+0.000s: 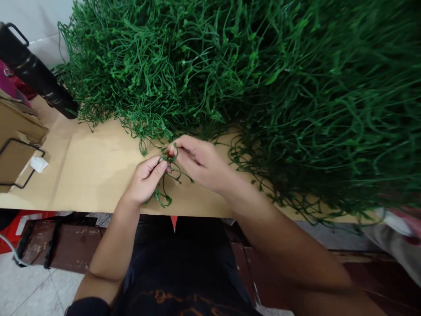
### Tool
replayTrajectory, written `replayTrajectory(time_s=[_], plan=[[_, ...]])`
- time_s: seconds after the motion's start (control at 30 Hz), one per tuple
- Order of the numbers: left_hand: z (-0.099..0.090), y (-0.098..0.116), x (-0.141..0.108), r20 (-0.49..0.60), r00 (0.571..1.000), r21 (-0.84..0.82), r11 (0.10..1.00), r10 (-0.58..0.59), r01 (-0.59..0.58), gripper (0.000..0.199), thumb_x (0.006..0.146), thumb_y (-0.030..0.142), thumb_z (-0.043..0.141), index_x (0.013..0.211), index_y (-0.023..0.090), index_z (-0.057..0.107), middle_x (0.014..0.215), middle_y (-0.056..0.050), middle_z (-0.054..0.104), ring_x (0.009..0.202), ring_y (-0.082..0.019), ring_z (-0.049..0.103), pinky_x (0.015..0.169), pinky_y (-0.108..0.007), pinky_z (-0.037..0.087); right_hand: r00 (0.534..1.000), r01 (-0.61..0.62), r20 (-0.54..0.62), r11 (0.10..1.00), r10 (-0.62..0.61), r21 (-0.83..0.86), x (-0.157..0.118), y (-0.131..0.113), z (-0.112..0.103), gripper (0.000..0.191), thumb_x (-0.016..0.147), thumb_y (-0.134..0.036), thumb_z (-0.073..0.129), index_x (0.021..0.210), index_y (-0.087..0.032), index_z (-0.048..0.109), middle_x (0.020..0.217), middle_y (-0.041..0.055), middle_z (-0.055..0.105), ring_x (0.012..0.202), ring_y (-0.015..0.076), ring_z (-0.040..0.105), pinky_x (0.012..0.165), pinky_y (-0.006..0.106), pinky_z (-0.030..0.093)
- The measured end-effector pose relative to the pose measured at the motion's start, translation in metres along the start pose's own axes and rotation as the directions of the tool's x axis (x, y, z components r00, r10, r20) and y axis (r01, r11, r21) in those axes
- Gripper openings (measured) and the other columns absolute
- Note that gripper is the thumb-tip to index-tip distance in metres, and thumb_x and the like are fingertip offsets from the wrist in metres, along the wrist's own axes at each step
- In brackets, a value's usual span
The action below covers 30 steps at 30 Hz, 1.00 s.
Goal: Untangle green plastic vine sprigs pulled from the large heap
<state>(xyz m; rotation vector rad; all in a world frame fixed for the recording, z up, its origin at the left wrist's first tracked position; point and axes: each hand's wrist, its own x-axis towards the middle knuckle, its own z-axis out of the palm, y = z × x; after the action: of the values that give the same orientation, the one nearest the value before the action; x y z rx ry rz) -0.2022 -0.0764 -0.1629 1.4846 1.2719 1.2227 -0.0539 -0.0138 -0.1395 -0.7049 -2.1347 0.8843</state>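
Note:
A large heap of green artificial plant stems (184, 70), thin, curly and tipped with small buds, covers the far side and right of the table. In front of it, my left hand (148, 175) is closed on a small bunch of green stems (162, 197), thumb on top, with loose ends hanging below the fingers. My right hand (197, 160) meets it from the right, its fingers pinched together around a curled stem at the top of the bunch. The right fingertips are partly hidden behind the stems and the hand.
The table (92, 171) has a tan cardboard-like surface. At the left stand a black bottle (39, 72) and a cardboard box (19, 118) beside a black wire frame (26, 182) and a crumpled white piece (39, 164). The table's front edge lies close to my body.

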Motion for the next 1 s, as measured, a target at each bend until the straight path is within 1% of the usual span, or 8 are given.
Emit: replayTrajectory(time_s=[0.13,0.27,0.37,0.47,0.53,0.67,0.8,1.0], plan=[[0.001,-0.002,0.001,-0.042,0.998,-0.032,0.999,-0.036,0.035,0.034,0.083,0.048,0.049,0.068,0.018,0.057,0.065,0.0,0.056,0.065,-0.011,0.05,0.065,-0.025,0.042,0.998,-0.052,0.037,0.998,0.05,0.044,-0.003,0.006,0.007,0.018,0.086,-0.018,0.035,0.072,-0.017,0.045,0.063,-0.0006,0.047,0.058,0.0094,0.043,0.056,0.024,0.035],[0.001,-0.001,0.001,-0.058,0.998,-0.032,0.999,-0.036,0.034,0.035,0.083,0.048,0.05,0.069,0.018,0.059,0.067,-0.001,0.057,0.067,-0.012,0.051,0.066,-0.026,0.042,0.984,-0.083,-0.145,0.986,0.103,0.142,-0.003,0.006,-0.001,0.017,0.084,-0.014,0.034,0.074,-0.017,0.048,0.07,0.0007,0.053,0.066,0.0107,0.051,0.063,0.025,0.04],[-0.001,0.0,0.0,0.009,0.999,-0.069,0.997,-0.044,0.045,0.035,0.082,0.049,0.051,0.069,0.018,0.059,0.069,-0.001,0.058,0.069,-0.012,0.052,0.068,-0.026,0.042,0.971,-0.094,-0.209,0.989,0.116,0.113,-0.002,0.003,-0.007,0.017,0.085,-0.015,0.036,0.073,-0.018,0.049,0.066,-0.0006,0.05,0.06,0.0095,0.047,0.058,0.024,0.037],[-0.002,0.002,-0.001,0.054,0.996,-0.097,0.993,-0.069,0.074,0.035,0.08,0.05,0.053,0.069,0.017,0.06,0.069,0.0,0.057,0.07,-0.012,0.052,0.07,-0.025,0.042,0.99,-0.057,-0.126,0.996,0.066,0.073,-0.003,0.0,-0.007,0.02,0.087,-0.02,0.037,0.072,-0.017,0.049,0.064,-0.0011,0.047,0.059,0.0086,0.043,0.058,0.024,0.034],[-0.001,0.003,-0.001,0.048,0.995,-0.126,0.988,-0.09,0.095,0.035,0.079,0.05,0.055,0.07,0.016,0.06,0.069,0.0,0.057,0.069,-0.012,0.051,0.07,-0.025,0.041,0.999,-0.051,-0.001,0.991,0.052,0.125,-0.005,-0.001,-0.004,0.024,0.09,-0.028,0.037,0.073,-0.016,0.05,0.067,-0.0004,0.048,0.061,0.0086,0.043,0.059,0.024,0.034],[0.001,0.003,-0.001,0.041,0.996,-0.215,0.973,-0.077,0.084,0.034,0.074,0.05,0.061,0.072,0.016,0.058,0.069,0.001,0.054,0.068,-0.011,0.049,0.069,-0.024,0.04,0.969,-0.162,0.224,0.952,0.104,0.259,-0.008,0.002,0.001,0.033,0.082,-0.048,0.051,0.077,-0.016,0.05,0.067,-0.0016,0.045,0.056,0.0071,0.038,0.052,0.022,0.03],[0.0,0.002,0.0,0.022,0.998,-0.179,0.982,-0.059,0.062,0.029,0.075,0.045,0.063,0.072,0.016,0.059,0.065,0.003,0.051,0.063,-0.009,0.045,0.063,-0.023,0.038,0.961,-0.188,0.239,0.961,0.138,0.201,-0.004,0.006,-0.001,0.035,0.079,-0.048,0.055,0.07,-0.016,0.045,0.06,-0.0037,0.038,0.054,0.0063,0.032,0.05,0.022,0.027],[-0.002,-0.003,0.001,-0.019,1.0,-0.062,0.998,-0.022,0.021,0.025,0.076,0.036,0.063,0.092,0.017,0.062,0.088,-0.003,0.063,0.083,-0.014,0.056,0.079,-0.027,0.044,0.977,0.031,0.206,0.994,-0.052,0.106,0.001,0.015,-0.013,0.023,0.087,-0.028,0.04,0.068,-0.017,0.044,0.07,0.001,0.042,0.068,0.0104,0.041,0.064,0.025,0.036]])
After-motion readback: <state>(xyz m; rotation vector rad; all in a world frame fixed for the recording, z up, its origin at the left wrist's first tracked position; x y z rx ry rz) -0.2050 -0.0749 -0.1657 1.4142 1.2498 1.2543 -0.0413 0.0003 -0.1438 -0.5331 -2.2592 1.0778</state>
